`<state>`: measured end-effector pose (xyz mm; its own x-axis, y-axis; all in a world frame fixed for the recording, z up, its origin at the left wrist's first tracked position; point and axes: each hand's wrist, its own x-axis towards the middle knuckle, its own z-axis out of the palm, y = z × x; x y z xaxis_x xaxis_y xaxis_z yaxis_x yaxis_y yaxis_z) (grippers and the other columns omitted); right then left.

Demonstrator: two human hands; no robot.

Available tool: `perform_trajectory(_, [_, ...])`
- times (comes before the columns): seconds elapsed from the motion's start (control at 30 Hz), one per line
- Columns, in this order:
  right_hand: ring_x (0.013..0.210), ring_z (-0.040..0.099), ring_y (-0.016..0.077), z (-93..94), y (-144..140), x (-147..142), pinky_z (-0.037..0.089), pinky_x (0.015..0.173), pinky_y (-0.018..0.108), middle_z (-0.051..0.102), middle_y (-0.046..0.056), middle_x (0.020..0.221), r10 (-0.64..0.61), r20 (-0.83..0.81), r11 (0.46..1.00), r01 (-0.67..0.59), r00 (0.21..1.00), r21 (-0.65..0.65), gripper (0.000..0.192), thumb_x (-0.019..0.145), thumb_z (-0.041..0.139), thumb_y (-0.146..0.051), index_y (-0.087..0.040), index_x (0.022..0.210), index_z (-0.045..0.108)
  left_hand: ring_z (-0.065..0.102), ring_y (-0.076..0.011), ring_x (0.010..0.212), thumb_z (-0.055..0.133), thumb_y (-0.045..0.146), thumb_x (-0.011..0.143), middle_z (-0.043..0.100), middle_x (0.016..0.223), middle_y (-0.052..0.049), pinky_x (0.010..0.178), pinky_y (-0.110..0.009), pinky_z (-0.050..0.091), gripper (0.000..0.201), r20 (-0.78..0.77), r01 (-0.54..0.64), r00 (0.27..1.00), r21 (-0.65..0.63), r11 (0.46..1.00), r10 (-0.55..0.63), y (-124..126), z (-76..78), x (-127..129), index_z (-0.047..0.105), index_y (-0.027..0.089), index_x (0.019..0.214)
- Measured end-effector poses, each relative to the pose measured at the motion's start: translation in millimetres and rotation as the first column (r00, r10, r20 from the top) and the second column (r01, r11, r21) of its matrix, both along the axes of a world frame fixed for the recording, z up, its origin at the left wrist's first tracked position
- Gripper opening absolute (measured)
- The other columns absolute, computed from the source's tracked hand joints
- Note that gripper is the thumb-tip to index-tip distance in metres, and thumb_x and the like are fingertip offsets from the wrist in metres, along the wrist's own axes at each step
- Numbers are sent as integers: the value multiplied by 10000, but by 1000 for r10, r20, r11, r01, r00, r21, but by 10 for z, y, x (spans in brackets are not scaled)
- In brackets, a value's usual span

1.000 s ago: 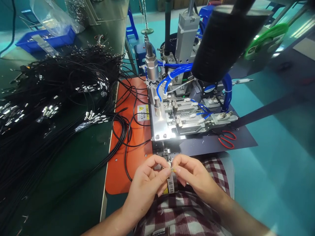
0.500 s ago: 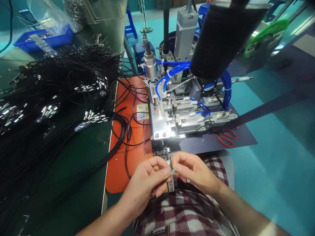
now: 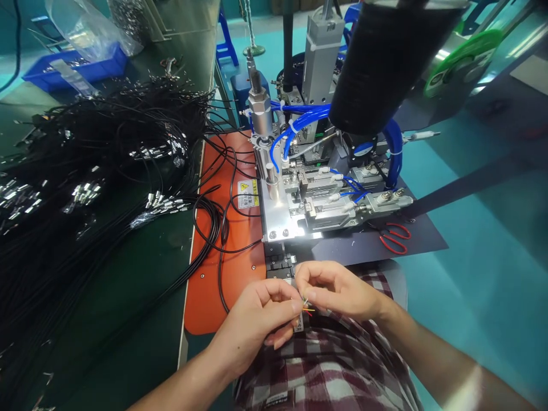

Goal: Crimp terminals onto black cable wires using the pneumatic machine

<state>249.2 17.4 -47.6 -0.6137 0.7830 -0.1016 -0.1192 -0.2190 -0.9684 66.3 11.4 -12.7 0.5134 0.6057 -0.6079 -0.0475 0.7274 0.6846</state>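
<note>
Factory assembly station, cable/wire-harness work. Dark green desk (image 3: 128,297) is piled w/ tangled black cables with silver metal end caps (image 3: 85,171). An orange base plate (image 3: 214,274) carries a small benchtop machine of polished aluminium blocks (image 3: 299,205) w/ blue pneumatic hoses (image 3: 299,123) and upright silver air cylinder (image 3: 259,108), plus yellow warning sticker (image 3: 249,194). Red-handled scissors (image 3: 396,237) lie beside it. Blue plastic parts bin (image 3: 77,65) at the far end; teal painted shop floor (image 3: 471,257) all round.
</note>
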Motion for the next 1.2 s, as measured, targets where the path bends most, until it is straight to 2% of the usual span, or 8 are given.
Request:
perform_trajectory(0.2, [569, 384, 96, -20, -43, 14, 327, 538, 240, 432, -26, 692, -78, 47, 996, 77, 996, 33, 196, 907, 509, -314, -177, 768, 498, 351, -5, 373, 655, 270, 798, 522, 542, 48, 405, -174, 193, 195, 5, -78, 997, 46, 996, 78, -15, 11, 7, 556, 127, 710])
perform_trajectory(0.5, [658, 440, 146, 60, -207, -40, 357, 610, 282, 476, 3, 731, -328, 172, 891, 244, 929, 382, 126, 917, 458, -214, -202, 793, 481, 342, -31, 398, 626, 321, 833, 481, 507, 64, 420, -187, 217, 213, -39, -90, 995, 108, 990, 94, -44, -21, 10, 535, 144, 758])
perform_trajectory(0.67, [621, 426, 161, 204, -187, 11, 282, 578, 307, 519, 17, 699, -379, 425, 696, -50, 822, 717, 118, 896, 465, -175, -209, 792, 511, 321, -49, 413, 603, 337, 849, 419, 429, 80, 443, -191, 243, 214, -108, -19, 993, 175, 984, 38, -40, -25, 4, 537, 149, 771])
perform_trajectory(0.77, [572, 400, 153, 321, -139, 37, 242, 552, 316, 549, 24, 679, -401, 514, 594, -212, 758, 776, 166, 890, 464, -167, -206, 751, 546, 344, -52, 422, 625, 347, 827, 427, 450, 77, 443, -184, 267, 222, -119, 5, 993, 185, 983, 17, -49, -30, 0, 540, 151, 769])
perform_trajectory(0.87, [565, 414, 140, 386, -100, 48, 265, 546, 299, 558, 13, 681, -350, 523, 727, -127, 778, 675, 140, 870, 486, -164, -203, 752, 552, 360, -54, 424, 638, 362, 812, 435, 462, 76, 444, -181, 288, 230, -122, 7, 992, 189, 982, 16, -59, -38, 0, 551, 153, 775])
perform_trajectory(1.0, [567, 422, 128, 358, -76, 37, 311, 517, 257, 504, -13, 649, -197, 436, 957, 74, 878, 282, 150, 862, 484, -184, -207, 715, 506, 352, -49, 431, 650, 357, 800, 427, 491, 75, 433, -173, 265, 228, -133, -5, 991, 179, 984, 29, -62, -37, 7, 557, 150, 778])
perform_trajectory(1.1, [583, 402, 126, 291, -73, 16, 315, 524, 251, 465, -23, 639, -127, 360, 991, 130, 924, 16, 160, 857, 489, -215, -199, 698, 495, 338, -44, 439, 648, 332, 799, 416, 510, 73, 433, -171, 252, 205, -128, -9, 991, 165, 986, 30, -53, -26, 13, 569, 147, 759])
perform_trajectory(1.2, [595, 390, 119, 242, -77, 1, 310, 539, 251, 464, -26, 651, -111, 311, 988, 138, 944, -68, 157, 862, 500, -232, -185, 712, 514, 318, -42, 438, 650, 291, 790, 407, 490, 76, 436, -171, 238, 168, -131, -11, 991, 157, 987, 32, -44, -19, 19, 586, 145, 737])
